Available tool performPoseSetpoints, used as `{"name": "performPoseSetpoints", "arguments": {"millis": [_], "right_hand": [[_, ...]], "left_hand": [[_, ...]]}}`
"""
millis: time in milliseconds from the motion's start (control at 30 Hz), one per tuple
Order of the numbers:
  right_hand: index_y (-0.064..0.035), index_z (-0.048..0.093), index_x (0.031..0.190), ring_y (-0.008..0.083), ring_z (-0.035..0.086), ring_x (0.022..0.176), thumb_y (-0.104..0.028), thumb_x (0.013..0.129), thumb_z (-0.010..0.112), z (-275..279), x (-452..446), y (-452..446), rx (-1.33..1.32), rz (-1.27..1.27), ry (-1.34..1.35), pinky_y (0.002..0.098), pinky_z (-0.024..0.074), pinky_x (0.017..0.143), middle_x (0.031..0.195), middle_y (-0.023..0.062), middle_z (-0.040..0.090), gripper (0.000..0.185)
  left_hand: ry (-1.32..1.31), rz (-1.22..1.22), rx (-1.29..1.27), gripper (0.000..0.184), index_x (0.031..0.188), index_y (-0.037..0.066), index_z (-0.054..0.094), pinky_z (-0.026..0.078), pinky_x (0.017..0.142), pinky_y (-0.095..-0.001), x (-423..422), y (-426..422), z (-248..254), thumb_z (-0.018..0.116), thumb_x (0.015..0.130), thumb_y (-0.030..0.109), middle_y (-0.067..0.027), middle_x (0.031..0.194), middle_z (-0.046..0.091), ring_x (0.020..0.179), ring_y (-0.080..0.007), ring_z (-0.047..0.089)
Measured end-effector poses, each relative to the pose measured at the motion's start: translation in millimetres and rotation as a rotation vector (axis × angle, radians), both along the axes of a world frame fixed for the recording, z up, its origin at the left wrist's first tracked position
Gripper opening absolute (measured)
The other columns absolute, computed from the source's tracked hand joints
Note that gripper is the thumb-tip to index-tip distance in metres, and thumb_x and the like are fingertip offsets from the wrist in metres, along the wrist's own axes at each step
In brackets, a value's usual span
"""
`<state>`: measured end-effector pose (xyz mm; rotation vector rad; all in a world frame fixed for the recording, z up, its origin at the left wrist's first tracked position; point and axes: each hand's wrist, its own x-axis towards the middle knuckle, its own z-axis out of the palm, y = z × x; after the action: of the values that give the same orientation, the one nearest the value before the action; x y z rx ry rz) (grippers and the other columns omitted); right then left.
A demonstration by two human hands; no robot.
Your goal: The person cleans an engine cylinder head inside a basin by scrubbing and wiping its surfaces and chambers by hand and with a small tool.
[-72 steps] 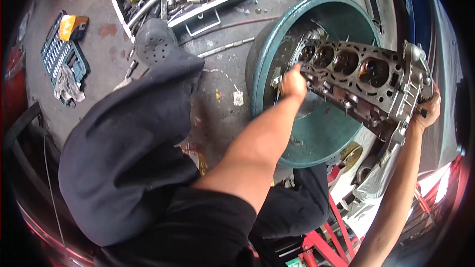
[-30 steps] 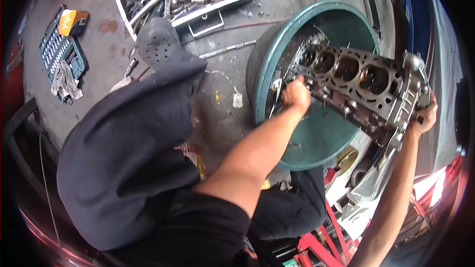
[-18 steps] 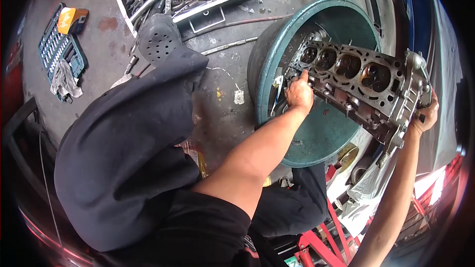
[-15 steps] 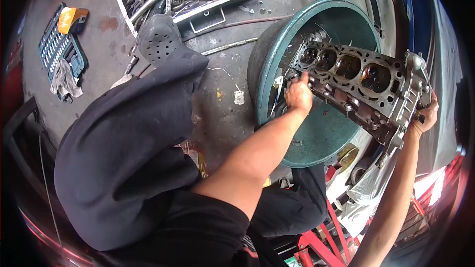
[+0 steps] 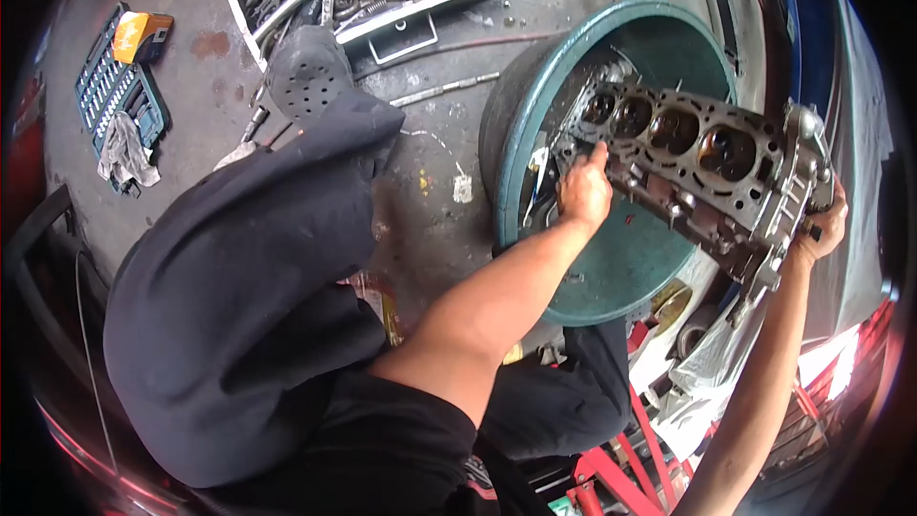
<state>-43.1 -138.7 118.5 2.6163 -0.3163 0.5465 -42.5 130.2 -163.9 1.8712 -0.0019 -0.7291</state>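
Observation:
A metal engine cylinder head [image 5: 695,145], with several dark round chambers facing up, lies slantwise over a green tub [image 5: 626,272]. Its left end is inside the tub and its right end extends past the rim. My left hand [image 5: 585,191] is at the near left edge of the metal, index finger extended along it and the other fingers curled below; their tips are hidden. At the far right end, my right hand [image 5: 823,229] is wrapped round the end casting, part of its fingers hidden behind it. Small metal parts lie in the tub beside my left hand.
A white-edged tool tray [image 5: 432,21] full of tools is at the top. On the floor at left lie a socket set [image 5: 119,91], an orange box [image 5: 141,37] and a rag [image 5: 127,155]. Red metal stand legs [image 5: 621,478] are at bottom right.
My left hand has shifted slightly to the right along the near edge of the cylinder head. My right hand stays on the far end, and the cylinder head has barely moved.

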Motion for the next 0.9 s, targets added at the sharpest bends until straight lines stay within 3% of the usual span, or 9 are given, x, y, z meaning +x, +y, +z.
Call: {"name": "performPoseSetpoints", "arguments": {"millis": [67, 200, 267, 333, 367, 467, 567, 800, 900], "right_hand": [[-0.0084, 0.066, 0.108, 0.0203, 0.067, 0.086, -0.003, 0.079, 0.057, 5.7, -3.1, -4.2, 0.091, -0.099, -0.003, 0.0309, 0.0529, 0.073, 0.1, 0.0079, 0.07, 0.03], [-0.0035, 0.067, 0.108, 0.0183, 0.065, 0.085, -0.009, 0.087, 0.047, 2.0, 3.6, 8.6, -0.011, -0.112, 0.015, 0.0278, 0.051, 0.076, 0.098, 0.0093, 0.069, 0.03], [-0.0037, 0.066, 0.108, 0.0179, 0.066, 0.085, -0.007, 0.085, 0.05, 0.8, 8.8, 12.6, 0.296, -0.22, -0.148, 0.0281, 0.0518, 0.076, 0.101, 0.0099, 0.069, 0.029], [-0.0034, 0.066, 0.108, 0.0196, 0.067, 0.084, -0.007, 0.085, 0.052, -1.9, 5.9, 8.9, -0.136, -0.151, 0.032, 0.0283, 0.052, 0.075, 0.102, 0.0102, 0.069, 0.027], [-0.0044, 0.065, 0.107, 0.0221, 0.067, 0.085, -0.006, 0.083, 0.055, -0.1, 1.5, 5.6, 0.142, 0.038, -0.043, 0.0288, 0.0523, 0.074, 0.101, 0.0098, 0.069, 0.026], [-0.0045, 0.066, 0.108, 0.019, 0.066, 0.086, -0.015, 0.089, 0.048, 1.4, 6.9, 14.4, -0.235, -0.214, 0.083, 0.0305, 0.0511, 0.077, 0.102, 0.0093, 0.069, 0.028], [-0.0028, 0.068, 0.107, 0.0162, 0.064, 0.086, -0.024, 0.094, 0.033, -3.7, 17.8, 27.6, 0.235, -0.259, -0.137, 0.0294, 0.0484, 0.081, 0.098, 0.0096, 0.069, 0.043], [-0.0018, 0.065, 0.109, 0.0182, 0.065, 0.088, -0.002, 0.082, 0.049, -0.2, -1.4, 11.8, 0.271, -0.117, -0.12, 0.0266, 0.051, 0.079, 0.104, 0.0107, 0.068, 0.03], [0.0011, 0.064, 0.103, 0.0217, 0.065, 0.087, -0.004, 0.084, 0.049, 3.8, -5.3, -8.9, -0.098, -0.126, 0.037, 0.0271, 0.0519, 0.078, 0.104, 0.0115, 0.068, 0.024]], "left_hand": [[0.328, -0.142, 0.162, 0.033, 0.115, 0.009, 0.062, 0.049, 0.075, -0.051, 2.8, -0.3, -21.7, 0.045, 0.087, 0.013, -0.0242, 0.091, 0.065, 0.087, -0.042, 0.063], [0.025, -0.02, -0.014, 0.034, 0.115, 0.009, 0.062, 0.048, 0.078, -0.0487, -2.3, 3.7, -6.9, 0.048, 0.084, 0.012, -0.0244, 0.092, 0.065, 0.089, -0.0424, 0.062], [0.372, -0.186, 0.128, 0.04, 0.122, 0.01, 0.059, 0.049, 0.079, -0.048, 8.6, 4.6, -11.2, 0.051, 0.082, 0.011, -0.0241, 0.092, 0.065, 0.09, -0.0417, 0.062], [0.097, -0.013, -0.027, 0.033, 0.113, 0.008, 0.062, 0.049, 0.078, -0.0485, 9.2, 3.6, 1.6, 0.051, 0.082, 0.01, -0.0254, 0.089, 0.064, 0.089, -0.0422, 0.062], [0.168, -0.074, 0.044, 0.034, 0.115, 0.009, 0.062, 0.049, 0.078, -0.0486, 9.7, 3.7, 0.4, 0.05, 0.082, 0.01, -0.0249, 0.089, 0.065, 0.089, -0.0419, 0.062], [0.254, -0.157, 0.108, 0.041, 0.122, 0.012, 0.059, 0.049, 0.077, -0.0486, 14.5, -0.3, -4.2, 0.051, 0.082, 0.008, -0.0219, 0.087, 0.066, 0.087, -0.0406, 0.063], [0.019, -0.004, -0.026, 0.036, 0.118, 0.01, 0.061, 0.049, 0.074, -0.0484, -0.9, 5.6, 21.2, 0.05, 0.084, 0.009, -0.0209, 0.084, 0.066, 0.082, -0.0394, 0.064], [0.087, 0.04, -0.022, 0.031, 0.116, 0.011, 0.063, 0.05, 0.072, -0.0484, -7.4, 8.6, 21.5, 0.05, 0.089, 0.014, -0.0223, 0.085, 0.066, 0.081, -0.0406, 0.064], [0.189, -0.045, 0.018, 0.032, 0.117, 0.011, 0.063, 0.05, 0.074, -0.0487, -1.7, 14.8, 20.0, 0.049, 0.088, 0.012, -0.0213, 0.086, 0.066, 0.081, -0.0407, 0.064]]}}
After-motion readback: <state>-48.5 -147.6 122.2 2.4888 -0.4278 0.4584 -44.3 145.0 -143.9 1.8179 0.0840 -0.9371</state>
